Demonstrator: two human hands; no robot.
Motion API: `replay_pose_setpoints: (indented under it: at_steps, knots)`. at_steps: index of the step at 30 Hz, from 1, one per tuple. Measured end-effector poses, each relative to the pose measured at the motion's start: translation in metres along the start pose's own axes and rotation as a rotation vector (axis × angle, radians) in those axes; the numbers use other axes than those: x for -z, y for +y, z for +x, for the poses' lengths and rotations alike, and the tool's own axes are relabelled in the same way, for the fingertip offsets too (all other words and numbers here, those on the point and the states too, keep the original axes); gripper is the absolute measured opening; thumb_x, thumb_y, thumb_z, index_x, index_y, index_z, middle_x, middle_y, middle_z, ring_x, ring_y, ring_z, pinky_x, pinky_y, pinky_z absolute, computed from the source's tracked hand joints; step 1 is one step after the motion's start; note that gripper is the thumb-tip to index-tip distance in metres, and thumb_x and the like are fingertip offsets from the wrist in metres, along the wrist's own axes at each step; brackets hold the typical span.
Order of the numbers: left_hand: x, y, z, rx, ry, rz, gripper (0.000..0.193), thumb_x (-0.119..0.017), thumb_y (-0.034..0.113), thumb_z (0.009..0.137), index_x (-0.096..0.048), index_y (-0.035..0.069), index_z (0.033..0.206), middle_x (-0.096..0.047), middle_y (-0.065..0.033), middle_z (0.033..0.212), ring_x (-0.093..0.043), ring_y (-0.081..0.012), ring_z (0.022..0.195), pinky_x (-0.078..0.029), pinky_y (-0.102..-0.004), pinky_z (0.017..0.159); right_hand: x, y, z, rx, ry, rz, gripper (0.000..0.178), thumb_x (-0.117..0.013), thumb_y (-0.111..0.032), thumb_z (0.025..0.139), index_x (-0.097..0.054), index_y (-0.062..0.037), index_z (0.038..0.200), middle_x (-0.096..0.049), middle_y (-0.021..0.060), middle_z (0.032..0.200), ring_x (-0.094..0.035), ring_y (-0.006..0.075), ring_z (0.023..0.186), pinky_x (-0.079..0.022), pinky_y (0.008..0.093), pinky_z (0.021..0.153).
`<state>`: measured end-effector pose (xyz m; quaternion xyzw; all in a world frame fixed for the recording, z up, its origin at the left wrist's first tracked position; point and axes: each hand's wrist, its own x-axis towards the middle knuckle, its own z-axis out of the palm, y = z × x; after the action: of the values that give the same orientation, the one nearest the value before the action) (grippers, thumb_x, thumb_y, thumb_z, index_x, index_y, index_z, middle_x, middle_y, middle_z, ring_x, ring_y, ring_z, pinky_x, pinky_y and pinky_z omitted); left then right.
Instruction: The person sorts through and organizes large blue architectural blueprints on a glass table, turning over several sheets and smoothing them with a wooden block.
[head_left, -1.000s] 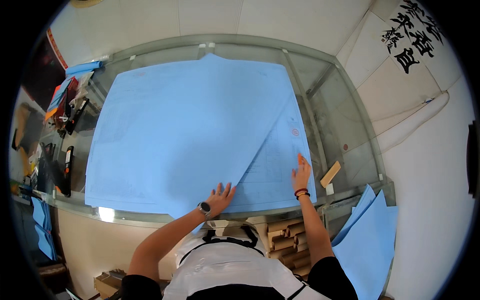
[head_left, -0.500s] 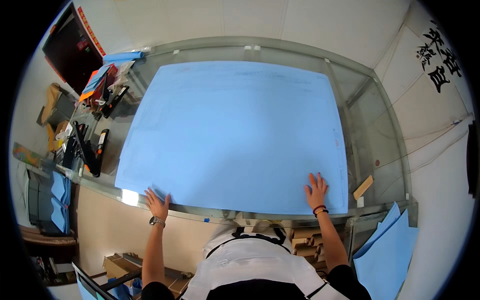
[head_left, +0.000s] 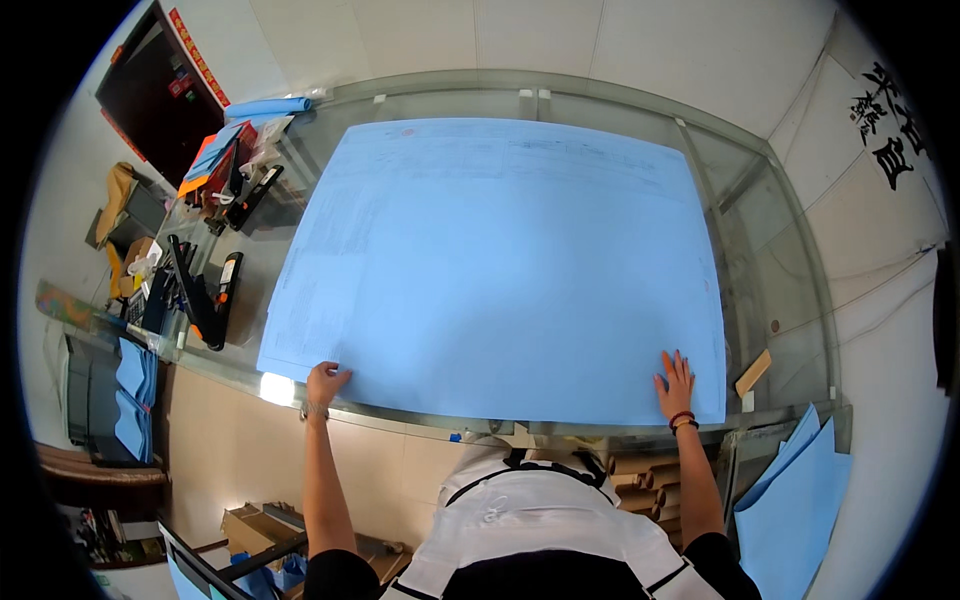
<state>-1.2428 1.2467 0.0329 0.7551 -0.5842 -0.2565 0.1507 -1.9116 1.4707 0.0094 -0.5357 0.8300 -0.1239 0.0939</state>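
Note:
A wide stack of blue paper sheets (head_left: 500, 270) with faint printed lines, perhaps large drawings, covers the middle of the glass table (head_left: 770, 240). At its near left corner my left hand (head_left: 324, 386) is closed, fingers curled in on the sheet's edge; the fingertips are partly hidden. My right hand (head_left: 677, 386) lies flat near the right front corner, fingers spread on the paper. It holds nothing.
Two black-and-orange long-arm staplers (head_left: 212, 305) lie on the table's left, beside folders and a blue roll (head_left: 268, 106). A yellowish wooden block (head_left: 753, 373) rests right of the paper. Cardboard tubes (head_left: 650, 480) and folded blue sheets (head_left: 795, 500) are below.
My left hand has gone from lying flat with fingers spread to curling at the paper's edge. My right hand stays flat on the paper. The whole view has shifted slightly.

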Motion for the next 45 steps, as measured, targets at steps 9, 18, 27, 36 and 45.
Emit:
replay_pose_setpoints:
  at_steps: [9, 18, 27, 36, 45]
  knots:
    - [-0.027, 0.055, 0.075, -0.267, 0.021, 0.056, 0.026, -0.068, 0.015, 0.066, -0.057, 0.002, 0.086, -0.064, -0.0132, 0.082, -0.061, -0.0279, 0.074, -0.048, -0.0346, 0.064, 0.021, 0.139, 0.026, -0.696, 0.192, -0.275, 0.073, -0.051, -0.046, 0.082, -0.015, -0.0227, 0.141, -0.013, 0.0096, 0.146, -0.012, 0.0353, 0.132, -0.016, 0.0525, 0.104]
    - [0.002, 0.097, -0.031, -0.799, 0.38, -0.006, 0.022, -0.044, -0.014, 0.074, -0.048, 0.002, 0.088, -0.058, -0.0165, 0.104, -0.057, -0.0328, 0.093, -0.049, -0.0362, 0.074, 0.033, 0.199, 0.029, -0.971, 0.155, 0.011, 0.069, -0.047, -0.056, 0.08, -0.019, -0.0302, 0.139, -0.01, 0.0111, 0.146, -0.017, 0.0392, 0.13, -0.022, 0.0528, 0.102]
    - [-0.042, 0.061, -0.087, -1.046, 0.007, 0.274, 0.016, -0.05, -0.006, 0.069, -0.051, 0.005, 0.08, -0.055, -0.0099, 0.108, -0.05, -0.0281, 0.107, -0.045, -0.0386, 0.085, 0.033, 0.232, 0.042, -0.775, 0.44, -0.05, 0.065, -0.046, -0.054, 0.082, -0.037, -0.014, 0.131, -0.052, 0.0199, 0.115, -0.054, 0.0363, 0.1, -0.044, 0.0425, 0.085]
    - [-0.046, 0.071, -0.092, -1.033, -0.11, 0.42, 0.055, -0.051, -0.007, 0.065, -0.054, 0.011, 0.117, -0.049, -0.0072, 0.111, -0.046, -0.026, 0.105, -0.039, -0.0404, 0.09, 0.065, 0.19, 0.051, -0.999, 0.433, 0.074, 0.049, -0.067, -0.018, 0.074, -0.05, -0.0064, 0.118, -0.06, 0.0204, 0.099, -0.061, 0.0316, 0.088, -0.052, 0.0402, 0.072]
    - [-0.059, 0.075, -0.105, -1.145, -0.108, 0.442, 0.056, -0.055, -0.004, 0.07, -0.054, 0.023, 0.118, -0.027, -0.0081, 0.141, -0.021, -0.0284, 0.132, -0.019, -0.0596, 0.101, 0.08, 0.199, 0.042, -0.836, 0.476, 0.291, 0.04, -0.065, -0.018, 0.076, -0.053, -0.0003, 0.11, -0.063, 0.0149, 0.09, -0.061, 0.0249, 0.076, -0.051, 0.0344, 0.069]
